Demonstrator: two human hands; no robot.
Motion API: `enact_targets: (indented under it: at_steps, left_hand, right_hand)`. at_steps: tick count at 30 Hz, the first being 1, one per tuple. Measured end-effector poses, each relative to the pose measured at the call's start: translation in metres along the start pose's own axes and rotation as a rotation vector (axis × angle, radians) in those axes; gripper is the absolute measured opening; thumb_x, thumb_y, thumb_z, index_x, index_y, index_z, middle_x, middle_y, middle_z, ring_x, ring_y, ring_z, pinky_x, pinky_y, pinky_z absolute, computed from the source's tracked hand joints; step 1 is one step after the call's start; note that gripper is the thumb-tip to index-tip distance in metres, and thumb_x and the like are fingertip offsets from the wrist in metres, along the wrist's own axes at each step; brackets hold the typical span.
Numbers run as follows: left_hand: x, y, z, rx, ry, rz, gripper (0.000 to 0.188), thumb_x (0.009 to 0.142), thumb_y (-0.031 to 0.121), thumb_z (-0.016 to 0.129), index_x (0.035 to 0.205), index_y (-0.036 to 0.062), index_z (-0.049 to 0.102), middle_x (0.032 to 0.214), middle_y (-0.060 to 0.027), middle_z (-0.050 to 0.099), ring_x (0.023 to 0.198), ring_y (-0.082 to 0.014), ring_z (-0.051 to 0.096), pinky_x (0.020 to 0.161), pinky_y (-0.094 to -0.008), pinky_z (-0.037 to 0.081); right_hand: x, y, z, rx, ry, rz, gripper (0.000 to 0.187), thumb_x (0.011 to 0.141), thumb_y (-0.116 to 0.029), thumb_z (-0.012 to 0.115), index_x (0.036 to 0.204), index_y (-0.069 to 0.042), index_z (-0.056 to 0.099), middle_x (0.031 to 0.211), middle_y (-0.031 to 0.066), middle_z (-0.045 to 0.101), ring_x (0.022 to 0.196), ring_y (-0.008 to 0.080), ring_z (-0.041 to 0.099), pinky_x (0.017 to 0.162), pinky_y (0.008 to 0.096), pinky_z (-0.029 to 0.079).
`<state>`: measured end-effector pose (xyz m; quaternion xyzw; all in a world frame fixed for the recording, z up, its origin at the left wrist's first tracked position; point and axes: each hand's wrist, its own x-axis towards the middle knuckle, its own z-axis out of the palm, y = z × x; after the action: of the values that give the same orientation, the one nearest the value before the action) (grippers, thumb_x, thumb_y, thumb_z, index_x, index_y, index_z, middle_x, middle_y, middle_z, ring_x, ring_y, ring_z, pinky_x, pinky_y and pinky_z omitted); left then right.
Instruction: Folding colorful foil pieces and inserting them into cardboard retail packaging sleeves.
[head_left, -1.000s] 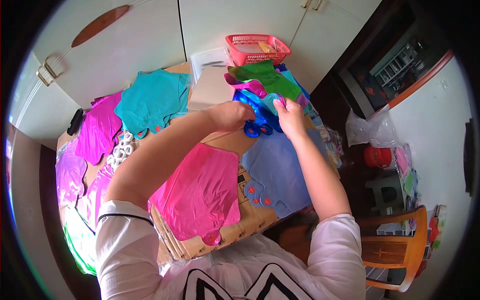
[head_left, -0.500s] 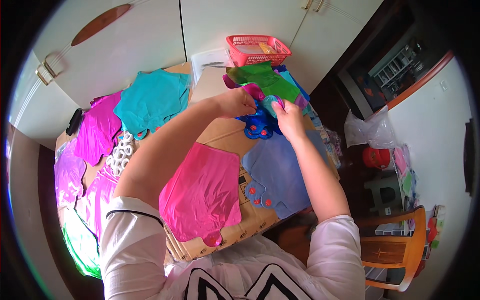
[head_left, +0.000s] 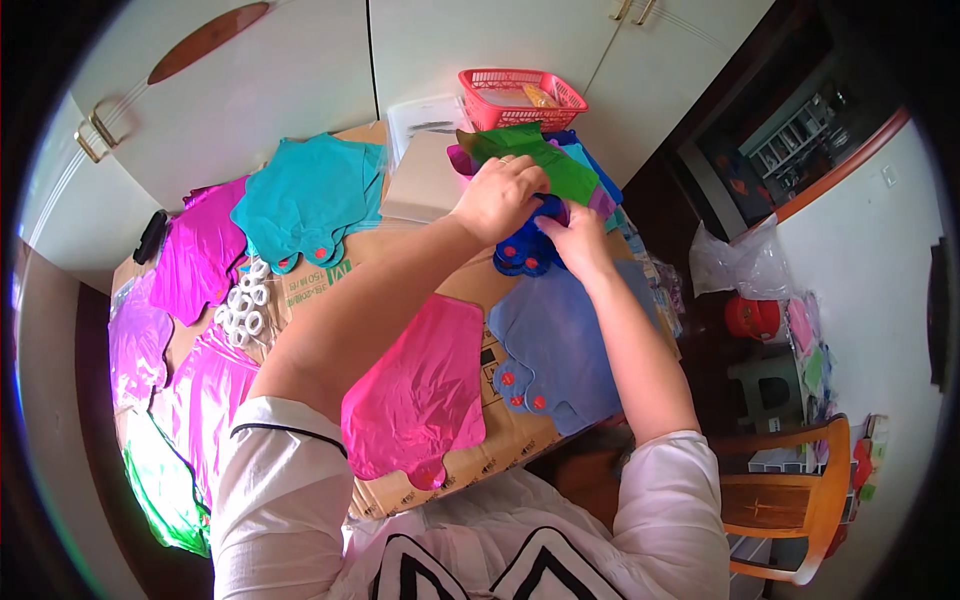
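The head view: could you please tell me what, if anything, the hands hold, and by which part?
The right hand appears to pinch the blue foil near its right edge; the left hand hides its fingertips, so its hold cannot be told.

Crumpled foil point(head_left: 522, 250): deep glossy blue, red round spots
Far sheet point(head_left: 565, 172): bright green — olive at one tip
Back-left sheets point(head_left: 310, 195): plain teal, red dots
Front sheet point(head_left: 420, 385): hot pink, shiny
Right sheets point(head_left: 565, 335): dusty blue, red dots
Rings point(head_left: 240, 312): white
Basket point(head_left: 525, 118): coral red
Left sleeve point(head_left: 285, 490): white — thin black stripe
Cardboard point(head_left: 465, 275): tan, dark printed marks
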<state>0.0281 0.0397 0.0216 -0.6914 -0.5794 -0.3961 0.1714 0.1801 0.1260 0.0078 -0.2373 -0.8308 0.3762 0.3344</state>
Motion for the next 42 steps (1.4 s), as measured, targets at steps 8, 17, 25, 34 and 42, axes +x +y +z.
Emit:
enact_targets:
  at_steps: [8,17,25,34,42]
  left_hand:
    - [-0.058,-0.005,0.004,0.048,-0.33,-0.128,0.031,0.084,0.032,0.067,0.111,0.0184,0.065,0.109,-0.006,0.057,0.109,-0.0267,0.056,0.096,-0.0403,0.043]
    - [-0.057,-0.009,0.003,-0.032,-0.408,-0.235,0.033,0.081,0.029,0.072,0.111,0.0176,0.067,0.111,-0.0083,0.059,0.11,-0.0288,0.057,0.097,-0.0454,0.043]
    - [-0.076,0.088,-0.058,-0.33,-0.457,0.501,0.034,0.07,0.015,0.072,0.102,0.0043,0.067,0.112,-0.0096,0.061,0.108,-0.0304,0.058,0.091,-0.0424,0.049]
    - [-0.103,0.113,-0.047,-0.189,-0.575,0.652,0.032,0.078,0.018,0.062,0.108,0.0057,0.066,0.114,-0.0074,0.062,0.109,-0.0248,0.059,0.088,-0.0387,0.051]
    - [-0.101,0.113,-0.039,-0.46,-0.604,0.416,0.021,0.076,0.01,0.067,0.097,0.0054,0.068,0.1,-0.0089,0.064,0.088,-0.028,0.064,0.076,-0.039,0.053]
  right_hand:
    - [0.026,0.016,-0.009,0.253,0.322,0.486,0.026,0.08,-0.017,0.076,0.1,0.0,0.069,0.091,0.0087,0.07,0.084,0.0188,0.064,0.076,0.0359,0.05]
    - [0.024,-0.027,-0.21,0.264,0.921,-0.06,0.02,0.089,-0.013,0.068,0.105,-0.001,0.067,0.098,0.0093,0.07,0.086,0.0214,0.067,0.08,0.0359,0.052]
    - [-0.165,-0.076,-0.085,-0.319,0.193,-0.085,0.016,0.088,-0.014,0.068,0.099,-0.003,0.068,0.083,0.0152,0.069,0.072,0.0254,0.069,0.066,0.0333,0.052]
    - [-0.194,-0.062,-0.049,-0.057,0.161,0.153,0.015,0.088,-0.01,0.066,0.099,0.0,0.067,0.082,0.0142,0.069,0.072,0.024,0.069,0.067,0.0309,0.052]
    - [-0.201,-0.065,-0.047,-0.321,0.056,-0.108,0.013,0.082,-0.007,0.067,0.095,-0.003,0.067,0.087,0.0146,0.068,0.08,0.0339,0.067,0.07,0.0392,0.052]
